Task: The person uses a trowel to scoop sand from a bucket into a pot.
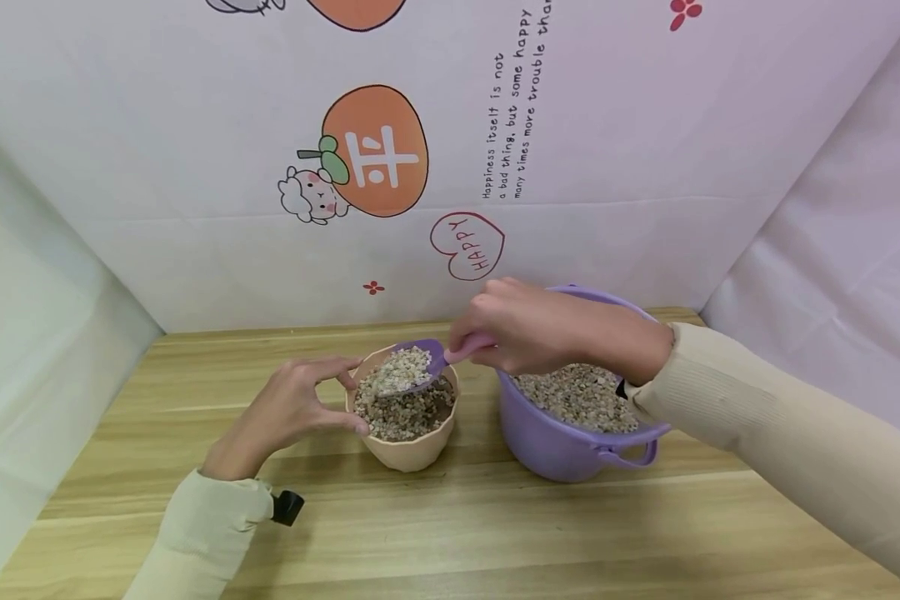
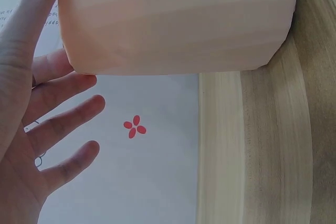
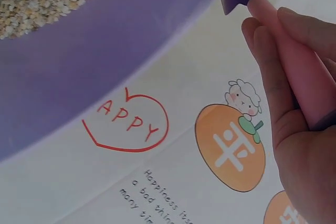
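Note:
A cream flowerpot [image 1: 408,456] with a wavy rim stands on the table, with grainy tan gravel [image 1: 412,419] inside. My left hand [image 1: 292,404] holds its left side, thumb at the front and forefinger at the back; the other fingers spread apart in the left wrist view, beside the pot wall [image 2: 178,24]. Over the pot's mouth is a small trowel with a purple blade [image 1: 437,360], heaped with paler gravel [image 1: 405,370]. My right hand [image 1: 521,325] grips its pink handle [image 3: 302,72]. The blade's underside and tip are partly hidden by gravel.
To the right stands a purple bucket [image 1: 543,442] of the same gravel, its side handle [image 1: 633,458] toward the front; my right forearm passes over it. Behind the wooden table [image 1: 450,533] rises a printed white cloth [image 1: 607,167], with plain white cloth at both sides.

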Motion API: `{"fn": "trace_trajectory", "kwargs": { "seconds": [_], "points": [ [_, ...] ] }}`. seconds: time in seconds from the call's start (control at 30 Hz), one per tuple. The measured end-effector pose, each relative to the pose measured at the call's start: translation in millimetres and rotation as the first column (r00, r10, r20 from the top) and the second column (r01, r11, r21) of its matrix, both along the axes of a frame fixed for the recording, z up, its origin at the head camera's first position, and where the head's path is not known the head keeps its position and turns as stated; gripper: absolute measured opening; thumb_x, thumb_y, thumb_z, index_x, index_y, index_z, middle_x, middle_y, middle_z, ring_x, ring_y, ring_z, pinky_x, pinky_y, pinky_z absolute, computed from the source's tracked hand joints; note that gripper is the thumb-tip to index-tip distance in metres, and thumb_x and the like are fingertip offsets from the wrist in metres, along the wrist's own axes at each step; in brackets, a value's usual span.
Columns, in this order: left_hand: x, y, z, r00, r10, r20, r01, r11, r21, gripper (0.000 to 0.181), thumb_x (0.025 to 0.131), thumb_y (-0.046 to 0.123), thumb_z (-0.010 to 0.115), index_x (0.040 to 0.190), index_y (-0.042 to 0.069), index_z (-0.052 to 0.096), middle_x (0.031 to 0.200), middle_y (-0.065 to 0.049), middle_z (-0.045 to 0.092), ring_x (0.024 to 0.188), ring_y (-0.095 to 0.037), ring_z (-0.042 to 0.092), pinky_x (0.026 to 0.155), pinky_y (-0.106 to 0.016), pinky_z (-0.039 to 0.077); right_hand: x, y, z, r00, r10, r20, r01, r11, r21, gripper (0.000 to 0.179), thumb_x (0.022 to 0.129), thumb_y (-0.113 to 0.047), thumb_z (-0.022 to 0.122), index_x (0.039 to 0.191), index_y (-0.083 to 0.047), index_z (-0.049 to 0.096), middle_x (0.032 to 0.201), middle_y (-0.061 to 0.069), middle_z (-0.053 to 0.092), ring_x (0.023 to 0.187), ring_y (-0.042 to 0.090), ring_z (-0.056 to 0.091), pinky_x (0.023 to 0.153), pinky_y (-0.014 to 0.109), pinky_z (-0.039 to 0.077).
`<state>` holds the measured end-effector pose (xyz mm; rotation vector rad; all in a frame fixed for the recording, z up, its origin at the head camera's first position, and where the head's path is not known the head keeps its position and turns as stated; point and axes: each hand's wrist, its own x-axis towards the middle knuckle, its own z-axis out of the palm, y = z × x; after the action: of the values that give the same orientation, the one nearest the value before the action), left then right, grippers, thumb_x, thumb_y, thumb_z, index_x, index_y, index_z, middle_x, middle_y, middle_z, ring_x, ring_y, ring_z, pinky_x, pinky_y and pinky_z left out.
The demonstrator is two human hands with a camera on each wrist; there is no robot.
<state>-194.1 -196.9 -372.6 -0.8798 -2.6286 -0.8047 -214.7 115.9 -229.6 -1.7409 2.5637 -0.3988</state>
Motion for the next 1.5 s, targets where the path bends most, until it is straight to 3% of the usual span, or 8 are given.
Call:
{"fn": "trace_trajectory", "kwargs": {
  "seconds": [0.2, 0.4, 0.57, 0.97, 1.13, 1.23, 1.33, 1.5],
  "points": [
    [0.3, -0.5, 2.3, 1.000, 0.004, -0.004, -0.004, 1.000, -0.010, 0.082, 0.059, 0.051, 0.090, 0.124, 0.004, 0.068, 0.087, 0.016, 0.070, 0.059, -0.001, 0.043, 0.058, -0.024, 0.041, 1.1, -8, 11.6, 1.000, -0.001, 0.006, 0.001, 0.997, 0.073, 0.020, 0.091, -0.004, 0.066, 0.077, -0.016, 0.073, 0.064, -0.011, 0.062, 0.051, 0.001, 0.045, 0.053, 0.023, 0.046],
    [0.6, 0.0, 2.3, 1.000, 0.007, 0.010, -0.006, 1.000, -0.013, 0.083, 0.060, 0.052, 0.089, 0.125, 0.005, 0.068, 0.087, 0.016, 0.070, 0.058, -0.002, 0.042, 0.060, -0.024, 0.042, 3.2, -8, 17.7, 1.000, -0.006, 0.029, 0.002, 0.993, 0.117, 0.014, 0.089, -0.004, 0.069, 0.081, -0.012, 0.076, 0.076, -0.007, 0.071, 0.061, 0.003, 0.059, 0.063, 0.021, 0.053],
    [0.9, 0.1, 2.5, 1.000, 0.008, 0.018, -0.008, 1.000, -0.015, 0.083, 0.060, 0.053, 0.089, 0.126, 0.005, 0.068, 0.087, 0.016, 0.069, 0.062, -0.003, 0.046, 0.060, -0.024, 0.041, 4.3, -6, 20.8, 0.997, -0.029, 0.071, 0.018, 0.988, 0.152, 0.011, 0.089, -0.004, 0.072, 0.082, -0.011, 0.076, 0.077, -0.006, 0.071, 0.063, 0.004, 0.060, 0.062, 0.020, 0.052],
    [0.9, -0.1, 4.9, 1.000, 0.001, 0.028, -0.001, 1.000, -0.026, 0.080, 0.061, 0.053, 0.089, 0.122, 0.006, 0.069, 0.084, 0.018, 0.067, 0.057, -0.003, 0.033, 0.052, -0.023, 0.035, 6.8, 10, 29.0, 0.993, -0.034, 0.109, 0.021, 0.993, 0.113, 0.020, 0.090, -0.003, 0.069, 0.075, -0.017, 0.073, 0.068, -0.011, 0.066, 0.054, 0.003, 0.051, 0.055, 0.025, 0.050],
    [1.2, 0.6, 6.8, 0.999, 0.008, 0.034, -0.007, 0.999, -0.040, 0.071, 0.062, 0.052, 0.090, 0.116, 0.009, 0.072, 0.087, 0.017, 0.069, 0.067, -0.005, 0.048, 0.059, -0.024, 0.038, 6.9, 21, 31.4, 0.993, -0.036, 0.112, 0.027, 0.996, 0.079, 0.020, 0.091, -0.005, 0.069, 0.077, -0.019, 0.074, 0.065, -0.016, 0.063, 0.051, 0.000, 0.049, 0.050, 0.024, 0.048],
    [1.4, 1.2, 7.4, 0.999, 0.008, 0.031, -0.007, 0.999, -0.039, 0.060, 0.062, 0.053, 0.089, 0.105, 0.015, 0.074, 0.096, 0.011, 0.073, 0.084, -0.010, 0.062, 0.063, -0.026, 0.041, 7.9, 31, 34.6, 0.992, -0.033, 0.121, 0.027, 0.998, 0.051, 0.016, 0.091, -0.007, 0.070, 0.081, -0.018, 0.075, 0.068, -0.016, 0.065, 0.053, -0.002, 0.053, 0.052, 0.022, 0.050],
    [1.6, 1.7, 8.0, 1.000, 0.005, 0.028, -0.004, 0.999, -0.036, 0.048, 0.062, 0.054, 0.089, 0.092, 0.020, 0.072, 0.108, 0.002, 0.074, 0.101, -0.017, 0.067, 0.064, -0.027, 0.041, 9.3, 42, 39.9, 0.991, -0.039, 0.130, 0.038, 0.999, 0.012, 0.011, 0.091, -0.007, 0.072, 0.087, -0.016, 0.078, 0.077, -0.014, 0.071, 0.061, -0.003, 0.061, 0.057, 0.021, 0.054],
    [1.3, 3.0, 10.9, 0.999, 0.016, 0.039, -0.015, 1.000, -0.027, 0.042, 0.061, 0.052, 0.091, 0.083, 0.026, 0.066, 0.119, -0.005, 0.071, 0.097, -0.016, 0.067, 0.056, -0.025, 0.038, 12.2, 64, 49.6, 0.991, -0.060, 0.117, 0.064, 0.997, -0.031, 0.007, 0.093, -0.016, 0.072, 0.091, -0.018, 0.078, 0.081, -0.014, 0.072, 0.063, -0.001, 0.063, 0.055, 0.021, 0.052]
  ]
}}
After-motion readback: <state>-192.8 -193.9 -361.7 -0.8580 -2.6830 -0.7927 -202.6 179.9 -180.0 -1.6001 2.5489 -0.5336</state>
